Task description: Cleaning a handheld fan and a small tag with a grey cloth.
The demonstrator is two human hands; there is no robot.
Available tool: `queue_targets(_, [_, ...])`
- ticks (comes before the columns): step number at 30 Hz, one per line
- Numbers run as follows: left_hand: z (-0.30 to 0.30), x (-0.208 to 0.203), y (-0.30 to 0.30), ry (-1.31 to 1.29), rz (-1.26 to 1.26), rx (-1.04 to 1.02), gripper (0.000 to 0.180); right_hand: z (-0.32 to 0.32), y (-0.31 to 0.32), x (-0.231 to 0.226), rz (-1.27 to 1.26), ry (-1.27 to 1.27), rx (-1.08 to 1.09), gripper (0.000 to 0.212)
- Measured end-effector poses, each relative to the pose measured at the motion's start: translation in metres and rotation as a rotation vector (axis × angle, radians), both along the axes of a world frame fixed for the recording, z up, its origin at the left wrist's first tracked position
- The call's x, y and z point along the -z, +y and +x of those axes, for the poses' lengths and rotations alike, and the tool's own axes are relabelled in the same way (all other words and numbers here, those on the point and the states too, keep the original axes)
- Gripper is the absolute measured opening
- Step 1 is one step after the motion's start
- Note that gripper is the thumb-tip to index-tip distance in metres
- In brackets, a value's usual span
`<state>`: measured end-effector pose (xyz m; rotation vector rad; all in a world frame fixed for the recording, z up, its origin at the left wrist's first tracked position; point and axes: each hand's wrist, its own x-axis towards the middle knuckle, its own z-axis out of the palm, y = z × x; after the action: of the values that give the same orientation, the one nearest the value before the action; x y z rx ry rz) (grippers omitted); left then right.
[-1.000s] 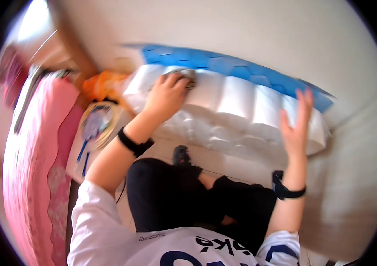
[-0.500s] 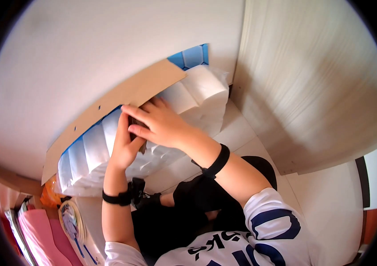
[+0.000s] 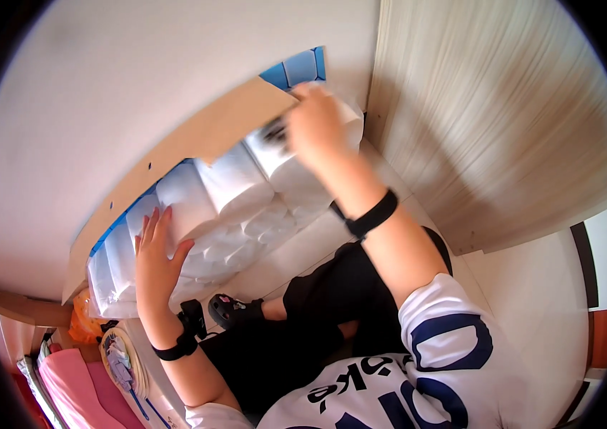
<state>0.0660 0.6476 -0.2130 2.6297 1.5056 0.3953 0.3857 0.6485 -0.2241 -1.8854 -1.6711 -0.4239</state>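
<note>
A stack of white paper rolls (image 3: 235, 182) in clear plastic stands along the wall. Between the rolls and the wall runs a brown cardboard strip (image 3: 210, 125), its lower edge torn. My left hand (image 3: 157, 250) lies against the rolls at the left, fingers spread and holding nothing. Over the rolls at the strip's right end is my right hand (image 3: 315, 125), blurred by motion, its fingers curled. A small dark object (image 3: 273, 134) shows beside its palm, too smeared to name. Above the hand, a blue patterned sheet (image 3: 303, 68) rises behind the cardboard.
A pale wood-grain panel (image 3: 475, 129) stands on the right, above light floor tiles (image 3: 518, 307). At the lower left are an orange bag (image 3: 83, 318), pink cloth (image 3: 71, 386) and a round pale item (image 3: 119, 361) with blue sticks. My shoe (image 3: 230, 311) is below the rolls.
My hands have come apart. The right hand has moved up and right along the cardboard with the dark object; the left has moved left and opened onto the rolls. A torn cardboard edge now shows.
</note>
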Motion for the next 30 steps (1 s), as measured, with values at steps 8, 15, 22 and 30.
queue_targets(8, [0.014, -0.003, -0.002, 0.121, 0.038, 0.019, 0.068, 0.004, -0.007, 0.012, 0.073, -0.018, -0.146, 0.031])
queue_targets(15, [0.024, 0.021, -0.003, 0.243, 0.359, -0.088, 0.077, 0.045, -0.024, 0.004, -0.031, -0.096, -0.146, 0.039])
queue_targets(22, [0.016, 0.028, 0.022, 0.187, 0.448, -0.004, 0.076, 0.100, -0.089, 0.050, 0.236, -0.172, -0.355, 0.025])
queue_targets(30, [0.017, 0.018, 0.021, 0.175, 0.433, 0.087, 0.072, 0.093, -0.106, 0.128, 0.243, -0.199, -0.480, 0.031])
